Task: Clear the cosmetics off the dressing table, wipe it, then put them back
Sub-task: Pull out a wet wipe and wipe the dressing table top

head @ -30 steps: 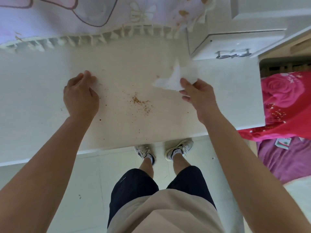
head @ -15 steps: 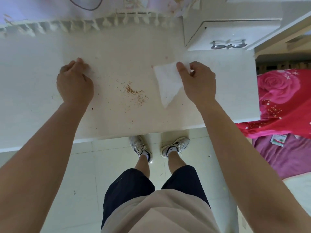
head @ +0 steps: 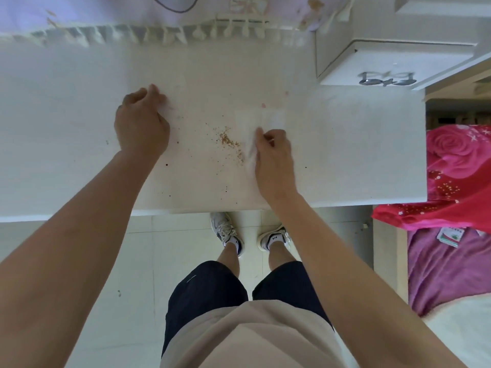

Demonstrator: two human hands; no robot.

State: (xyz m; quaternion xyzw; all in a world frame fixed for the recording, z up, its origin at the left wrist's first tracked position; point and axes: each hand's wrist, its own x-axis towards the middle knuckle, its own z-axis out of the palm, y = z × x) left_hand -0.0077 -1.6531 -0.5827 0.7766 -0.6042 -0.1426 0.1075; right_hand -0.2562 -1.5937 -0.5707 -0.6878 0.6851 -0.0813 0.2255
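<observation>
The white dressing table [head: 345, 160] has no cosmetics on it. A patch of brown crumbs [head: 229, 141] lies near its middle. My right hand [head: 275, 158] presses a white tissue [head: 259, 120] flat on the table just right of the crumbs, its fingers curled onto the tissue's near part. The tissue's left edge touches the crumbs. My left hand [head: 140, 123] rests on the tabletop to the left with its fingers bent, holding nothing.
A white drawer unit [head: 380, 67] with a metal handle stands at the table's back right. A fringed patterned cloth [head: 159, 19] hangs along the back edge. A pink rose-print bedcover [head: 457, 176] lies to the right, past the table's end.
My right hand has dragged the tissue down and left across the table, from near the drawer unit to the edge of the crumbs. My left hand has stayed in place.
</observation>
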